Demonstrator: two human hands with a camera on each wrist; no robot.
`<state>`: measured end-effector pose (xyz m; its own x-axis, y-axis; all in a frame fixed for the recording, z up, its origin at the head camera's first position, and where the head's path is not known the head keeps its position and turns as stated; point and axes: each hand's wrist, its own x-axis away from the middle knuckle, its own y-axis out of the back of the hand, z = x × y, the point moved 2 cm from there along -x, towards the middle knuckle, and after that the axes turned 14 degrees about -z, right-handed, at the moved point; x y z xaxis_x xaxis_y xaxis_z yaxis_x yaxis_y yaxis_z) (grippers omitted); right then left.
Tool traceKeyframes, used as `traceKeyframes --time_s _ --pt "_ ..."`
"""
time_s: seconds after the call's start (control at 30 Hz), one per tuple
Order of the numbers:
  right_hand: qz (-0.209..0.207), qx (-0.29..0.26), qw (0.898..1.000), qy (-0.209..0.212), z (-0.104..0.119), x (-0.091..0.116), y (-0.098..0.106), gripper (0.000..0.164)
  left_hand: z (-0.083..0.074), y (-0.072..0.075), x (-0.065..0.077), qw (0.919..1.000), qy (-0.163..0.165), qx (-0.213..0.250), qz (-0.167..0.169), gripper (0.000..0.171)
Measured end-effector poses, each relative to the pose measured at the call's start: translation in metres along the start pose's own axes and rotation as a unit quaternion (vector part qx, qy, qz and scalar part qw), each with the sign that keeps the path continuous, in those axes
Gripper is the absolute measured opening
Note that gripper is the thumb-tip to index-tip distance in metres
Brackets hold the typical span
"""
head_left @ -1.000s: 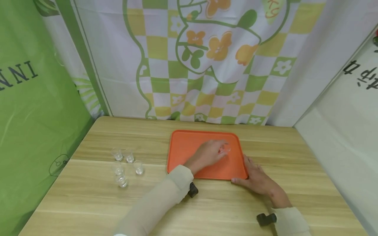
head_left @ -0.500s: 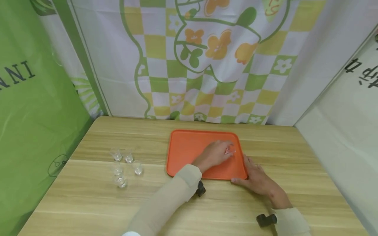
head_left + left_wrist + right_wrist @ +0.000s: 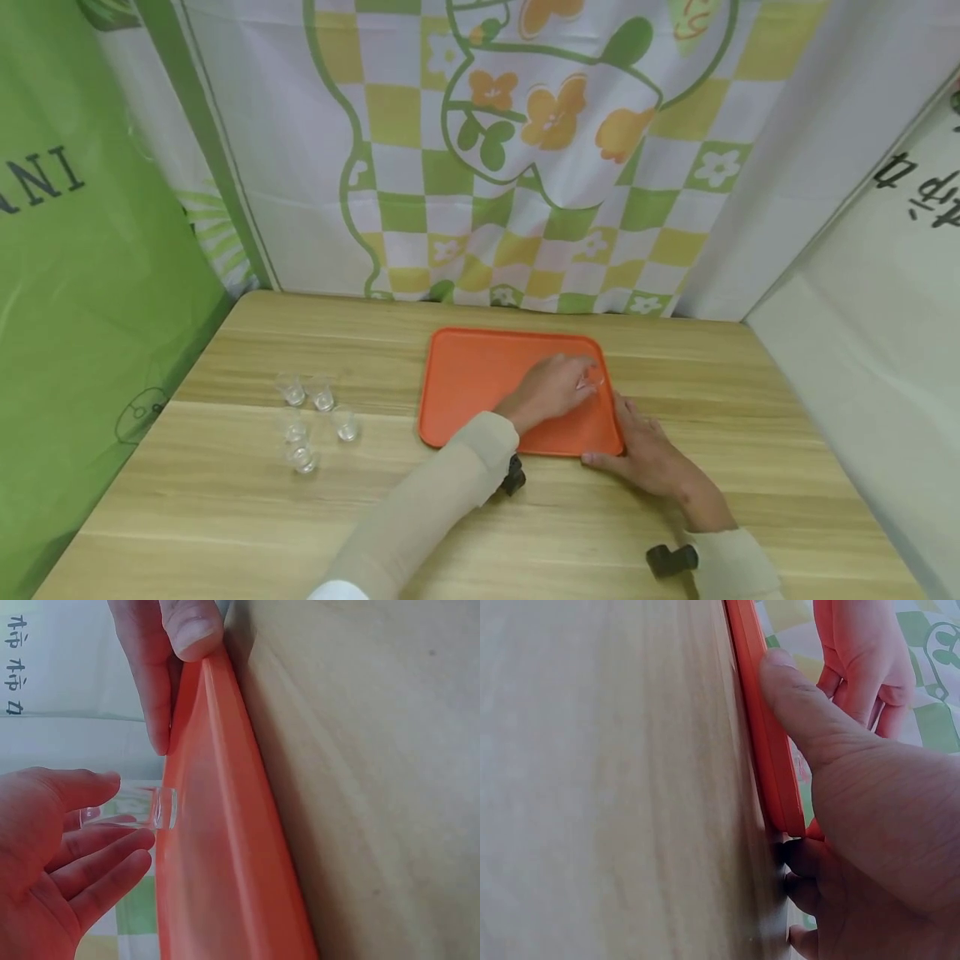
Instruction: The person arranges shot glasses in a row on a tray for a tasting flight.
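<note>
Left hand (image 3: pixel 551 387) fingers pinch clear shot glass (image 3: pixel 141 806), right side of orange tray (image 3: pixel 480 375). Right hand (image 3: pixel 652 458): thumb and fingers spread round tray's near-right corner. Left wrist view shows glass's thick base; only head view shows five more shot glasses (image 3: pixel 347 425), on bench (image 3: pixel 750 408) left of tray.

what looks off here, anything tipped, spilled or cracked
Nothing stands out. The five glasses on the table stand upright, with no spill visible. The left hand holds another glass upright at the tray, whose near right corner the right hand touches. Fine cracks would be too small to see.
</note>
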<state>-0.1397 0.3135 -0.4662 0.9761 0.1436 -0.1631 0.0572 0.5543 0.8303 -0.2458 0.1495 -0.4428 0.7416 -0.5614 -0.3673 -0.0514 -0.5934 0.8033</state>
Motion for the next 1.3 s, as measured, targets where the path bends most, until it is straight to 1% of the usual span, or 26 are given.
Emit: traceKeyframes --time_s 0.1,0.23,0.37,0.53,0.67,1.0,1.07,1.2,1.3 --pt "-0.001 0.003 1.0 -0.003 0.001 0.0 0.0 0.111 -0.001 0.0 -0.004 1.0 -0.007 -0.003 -0.001 0.039" --pt "0.0 0.008 1.0 -0.004 0.001 0.0 -0.001 0.111 -0.003 0.0 -0.008 1.0 -0.005 0.001 0.004 0.039" --pt "0.0 0.01 1.0 -0.002 0.0 -0.001 -0.003 0.112 -0.004 -0.003 -0.011 0.9999 -0.007 -0.005 0.008 0.04" --pt "0.004 0.011 1.0 -0.005 -0.001 -0.001 -0.003 0.112 -0.005 -0.005 -0.013 0.9997 -0.01 -0.021 0.011 0.043" --pt "0.005 0.01 1.0 -0.006 -0.001 -0.001 -0.003 0.112 -0.004 -0.007 -0.014 0.9996 -0.009 -0.023 0.011 0.043" --pt "0.003 0.008 1.0 -0.005 -0.001 0.0 -0.002 0.113 -0.003 -0.01 -0.014 0.9996 -0.008 -0.026 0.01 0.044" --pt "0.005 0.006 1.0 -0.007 -0.001 0.0 -0.002 0.112 -0.003 -0.011 -0.012 0.9996 -0.009 -0.025 0.009 0.044" --pt "0.003 0.003 1.0 -0.002 0.001 0.0 -0.001 0.111 0.001 -0.011 -0.007 0.9998 0.003 -0.016 0.013 0.048" --pt "-0.001 0.0 1.0 0.003 0.002 0.0 -0.001 0.11 0.004 -0.01 -0.005 0.9999 0.008 -0.005 0.013 0.044"
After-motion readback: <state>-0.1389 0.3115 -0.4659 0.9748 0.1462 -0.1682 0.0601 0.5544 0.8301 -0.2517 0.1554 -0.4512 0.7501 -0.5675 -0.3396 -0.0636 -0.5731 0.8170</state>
